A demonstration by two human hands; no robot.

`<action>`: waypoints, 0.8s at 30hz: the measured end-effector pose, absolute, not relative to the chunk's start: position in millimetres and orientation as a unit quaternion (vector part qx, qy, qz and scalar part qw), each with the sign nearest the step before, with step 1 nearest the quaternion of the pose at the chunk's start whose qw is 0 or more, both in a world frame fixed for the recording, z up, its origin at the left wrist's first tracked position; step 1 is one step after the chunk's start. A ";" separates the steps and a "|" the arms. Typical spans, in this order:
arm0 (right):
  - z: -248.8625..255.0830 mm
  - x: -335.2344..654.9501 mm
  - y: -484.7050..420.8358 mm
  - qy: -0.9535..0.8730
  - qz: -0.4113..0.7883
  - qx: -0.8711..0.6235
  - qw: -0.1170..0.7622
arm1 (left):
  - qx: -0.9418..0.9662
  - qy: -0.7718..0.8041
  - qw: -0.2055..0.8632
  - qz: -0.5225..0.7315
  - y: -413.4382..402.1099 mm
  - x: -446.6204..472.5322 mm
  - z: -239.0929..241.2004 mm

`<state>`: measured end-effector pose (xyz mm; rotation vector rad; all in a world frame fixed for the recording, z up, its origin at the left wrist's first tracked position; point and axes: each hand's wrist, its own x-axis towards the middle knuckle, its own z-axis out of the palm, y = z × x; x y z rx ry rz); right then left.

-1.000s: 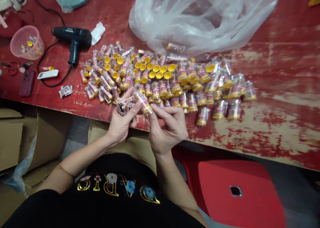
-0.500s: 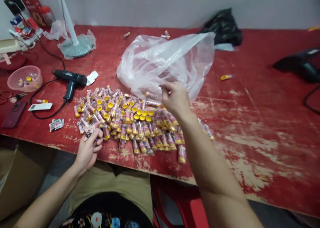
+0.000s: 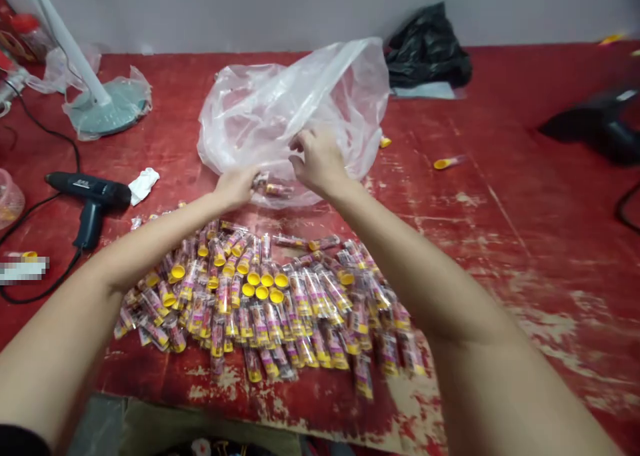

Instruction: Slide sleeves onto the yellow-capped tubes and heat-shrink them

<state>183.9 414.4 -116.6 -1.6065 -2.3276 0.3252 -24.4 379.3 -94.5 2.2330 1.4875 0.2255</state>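
Note:
My left hand [image 3: 237, 187] reaches forward to the mouth of a clear plastic bag [image 3: 225, 116], its fingers closed around small clear tubes [image 3: 262, 180]. One more tube lies close beside its fingertips, in or against the film. With curled fingers, my right hand [image 3: 321, 159] pinches the bag's raised near edge. Below both hands, a large heap of pink-labelled tubes with yellow ends [image 3: 310, 296] spreads over the red table [image 3: 500, 243]. Some show round yellow openings facing me. My left fingertips are partly hidden, and blur softens both hands.
A black heat gun [image 3: 89, 193] with a cord lies at left, beside a white crumpled tissue [image 3: 144, 185]. The lamp base [image 3: 107, 113] stands behind. A black bag [image 3: 430, 49] rests by the wall. One loose tube [image 3: 449, 163] and a dark tool [image 3: 595, 126] lie right.
My left hand has moved from the heap's left front up to the bag. The right hand has moved to the bag's edge, now raised and more open. The view has shifted.

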 end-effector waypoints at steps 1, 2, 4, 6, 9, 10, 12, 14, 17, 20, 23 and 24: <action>-120.1 184.1 410.1 -0.814 0.123 -0.548 0.147 | 0.803 0.549 0.216 0.088 387.0 -26.0 -97.9; -124.4 183.1 406.6 -0.823 0.135 -0.536 0.132 | 0.794 0.561 0.212 0.100 392.3 -28.3 -99.3; -133.2 178.6 402.7 -0.838 0.148 -0.520 0.067 | 0.769 0.593 0.201 0.132 397.4 -32.7 -98.9; -138.3 173.5 400.3 -0.838 0.137 -0.529 0.018 | 0.736 0.623 0.197 0.177 397.8 -36.0 -97.3; -132.6 170.7 382.5 -0.832 0.143 -0.532 0.070 | 0.682 0.634 0.218 0.293 396.8 -37.7 -94.5; -128.0 171.3 370.7 -0.836 0.163 -0.514 0.102 | 0.664 0.632 0.221 0.333 397.9 -37.2 -93.5; -118.6 174.0 343.7 -0.857 0.229 -0.444 0.128 | 0.647 0.629 0.215 0.373 403.9 -35.1 -91.7; -111.6 177.3 325.9 -0.873 0.306 -0.366 0.102 | 0.657 0.640 0.201 0.344 415.3 -32.8 -92.3; -109.2 180.5 344.8 -0.859 0.290 -0.400 0.132 | 0.663 0.661 0.197 0.293 436.5 -35.8 -100.0; -114.7 178.4 403.3 -0.795 0.153 -0.547 0.212 | 0.575 0.689 0.211 0.387 448.7 -52.9 -111.6; -122.0 164.4 443.9 -0.821 0.155 -0.530 0.144 | 0.437 0.720 0.231 0.487 443.4 -80.0 -121.0; -123.7 156.6 448.6 -0.847 0.171 -0.490 0.115 | 0.398 0.729 0.241 0.503 439.2 -88.7 -123.7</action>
